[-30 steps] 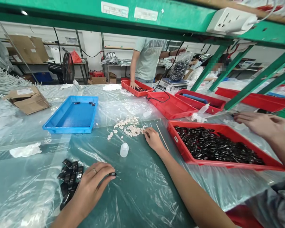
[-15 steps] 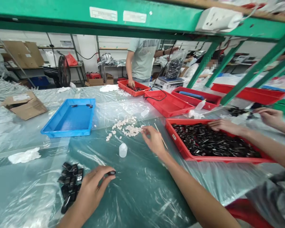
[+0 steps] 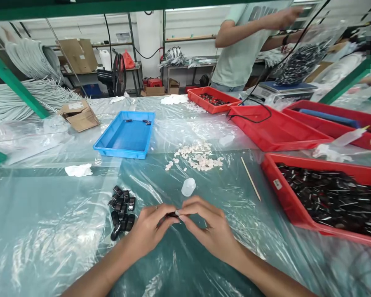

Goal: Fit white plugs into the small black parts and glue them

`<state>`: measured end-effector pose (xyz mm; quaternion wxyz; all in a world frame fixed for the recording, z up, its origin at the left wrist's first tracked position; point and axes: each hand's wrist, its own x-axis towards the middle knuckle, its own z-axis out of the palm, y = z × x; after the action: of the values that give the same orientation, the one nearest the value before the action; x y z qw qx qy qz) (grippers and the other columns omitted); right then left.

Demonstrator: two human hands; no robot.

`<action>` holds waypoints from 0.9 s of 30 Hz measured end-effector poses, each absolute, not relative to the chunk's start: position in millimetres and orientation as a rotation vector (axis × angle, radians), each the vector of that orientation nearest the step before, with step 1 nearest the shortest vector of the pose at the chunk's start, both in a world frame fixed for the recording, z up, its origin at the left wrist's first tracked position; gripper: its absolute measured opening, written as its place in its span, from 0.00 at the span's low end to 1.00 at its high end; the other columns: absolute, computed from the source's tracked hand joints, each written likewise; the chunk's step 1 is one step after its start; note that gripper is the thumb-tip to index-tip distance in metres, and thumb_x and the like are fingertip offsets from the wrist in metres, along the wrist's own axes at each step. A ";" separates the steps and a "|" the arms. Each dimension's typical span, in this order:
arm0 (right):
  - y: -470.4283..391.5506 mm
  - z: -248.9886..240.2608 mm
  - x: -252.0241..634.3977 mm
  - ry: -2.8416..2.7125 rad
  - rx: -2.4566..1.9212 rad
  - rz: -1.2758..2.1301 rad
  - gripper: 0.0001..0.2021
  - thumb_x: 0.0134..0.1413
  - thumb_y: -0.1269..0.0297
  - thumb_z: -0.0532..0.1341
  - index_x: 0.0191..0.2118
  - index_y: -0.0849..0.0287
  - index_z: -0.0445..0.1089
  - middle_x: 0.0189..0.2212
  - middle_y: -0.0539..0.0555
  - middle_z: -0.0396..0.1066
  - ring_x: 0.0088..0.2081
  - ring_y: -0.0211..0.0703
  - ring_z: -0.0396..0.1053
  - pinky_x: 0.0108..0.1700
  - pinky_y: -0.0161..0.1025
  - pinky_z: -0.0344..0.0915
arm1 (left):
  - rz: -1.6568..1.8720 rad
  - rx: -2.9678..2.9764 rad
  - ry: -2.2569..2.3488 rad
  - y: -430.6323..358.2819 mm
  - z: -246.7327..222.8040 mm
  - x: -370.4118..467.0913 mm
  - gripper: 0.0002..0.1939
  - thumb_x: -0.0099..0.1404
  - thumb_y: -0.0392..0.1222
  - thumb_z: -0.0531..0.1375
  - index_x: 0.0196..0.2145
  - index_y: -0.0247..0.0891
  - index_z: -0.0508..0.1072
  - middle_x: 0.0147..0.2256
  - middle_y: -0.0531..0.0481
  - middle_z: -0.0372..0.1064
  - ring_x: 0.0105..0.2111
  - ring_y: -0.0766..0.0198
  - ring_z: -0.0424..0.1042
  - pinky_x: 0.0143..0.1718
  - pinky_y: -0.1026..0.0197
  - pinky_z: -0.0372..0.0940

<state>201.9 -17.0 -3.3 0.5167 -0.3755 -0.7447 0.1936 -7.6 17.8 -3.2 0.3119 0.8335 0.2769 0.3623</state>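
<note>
My left hand (image 3: 150, 227) pinches a small black plastic part (image 3: 172, 214) between thumb and fingertips. Meeting it from the other side, my right hand (image 3: 208, 225) has thumb and finger closed on a small pale piece (image 3: 177, 213) against the part's end; the fingertips hide most of both. Just beyond the hands stands a small translucent plastic cup (image 3: 188, 187). Farther back lies a scattered pile of flat pale pieces (image 3: 200, 159). To the left of my left hand, several similar black parts (image 3: 123, 209) sit in a loose heap.
At right stands a red tray (image 3: 270, 181) full of black parts, with a thin wooden stick (image 3: 250, 178) beside it. A blue tray (image 3: 123, 154) holds a few black parts. More red trays (image 3: 281, 142) stand behind. Across the table, another person (image 3: 244, 49) works near a scale (image 3: 284, 93).
My right hand has left the pale pile and come to my left hand, where the fingertips now meet at the black part. The view has swung right. The person opposite has raised an arm.
</note>
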 end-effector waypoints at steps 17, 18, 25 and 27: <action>-21.3 12.2 209.3 -1.994 -0.861 0.445 0.16 0.69 0.74 0.59 0.55 0.47 0.73 0.43 0.54 0.75 0.42 0.41 0.78 0.41 0.37 0.79 | 0.930 2.047 0.852 8.6 -1.8 -3.9 0.03 0.77 0.38 0.60 0.44 0.44 0.75 0.28 0.55 0.74 0.22 0.66 0.70 0.25 0.64 0.62; -17.8 13.1 213.1 -2.003 -0.842 0.435 0.18 0.69 0.73 0.59 0.58 0.46 0.72 0.45 0.54 0.75 0.43 0.41 0.78 0.41 0.37 0.79 | 0.910 2.039 0.885 9.5 -0.8 -4.3 0.02 0.77 0.40 0.60 0.44 0.45 0.74 0.30 0.55 0.74 0.25 0.66 0.71 0.26 0.64 0.63; 41.1 -11.7 299.3 -1.586 -1.352 0.147 0.09 0.69 0.63 0.59 0.46 0.54 0.76 0.39 0.55 0.78 0.40 0.45 0.76 0.45 0.44 0.75 | 0.603 1.955 0.963 9.4 -2.3 -9.6 0.09 0.81 0.50 0.51 0.43 0.46 0.67 0.33 0.54 0.69 0.31 0.61 0.71 0.33 0.60 0.65; 61.6 -30.8 330.2 -1.507 -1.508 0.108 0.10 0.67 0.63 0.58 0.45 0.56 0.76 0.38 0.55 0.76 0.36 0.44 0.73 0.44 0.44 0.74 | 0.509 1.958 0.950 7.4 -4.8 -9.5 0.12 0.80 0.52 0.50 0.40 0.46 0.65 0.29 0.57 0.63 0.28 0.62 0.68 0.33 0.60 0.65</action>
<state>330.2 61.6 -30.8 0.4826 -0.6187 -0.6184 0.0442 -9.5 7.4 -4.8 0.4377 0.7877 0.3821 0.2048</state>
